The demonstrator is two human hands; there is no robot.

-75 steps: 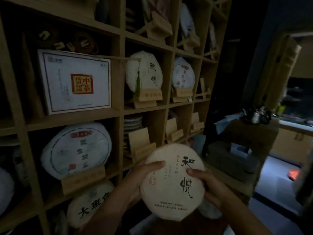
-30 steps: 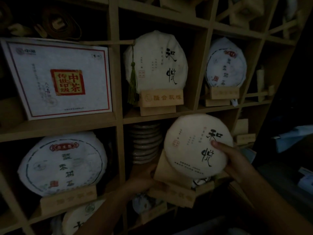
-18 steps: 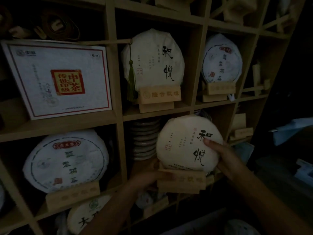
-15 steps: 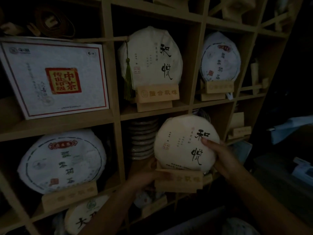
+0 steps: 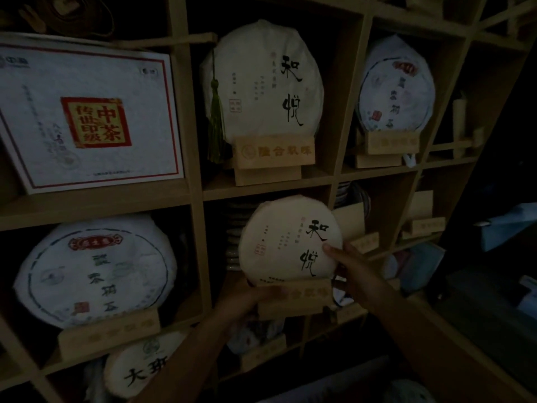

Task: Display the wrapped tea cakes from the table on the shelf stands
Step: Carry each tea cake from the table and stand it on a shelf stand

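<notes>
A cream paper-wrapped tea cake (image 5: 286,241) with black calligraphy stands upright on a wooden stand (image 5: 299,298) in the middle cubby of the lower shelf row. My right hand (image 5: 353,270) holds the cake's right edge, thumb on its face. My left hand (image 5: 247,301) grips the stand's left end from below. An identical cake (image 5: 263,80) sits on its stand in the cubby above.
The wooden grid shelf (image 5: 197,196) holds a white boxed tea set (image 5: 87,114) upper left, a blue-ringed cake (image 5: 96,271) lower left, another (image 5: 396,84) upper right. Stacked cakes (image 5: 234,231) lie behind the held one. Empty stands (image 5: 425,225) sit to the right.
The cake has settled into the stand's slot, and stand and cake together have shifted left and back into the cubby. Both hands kept their hold.
</notes>
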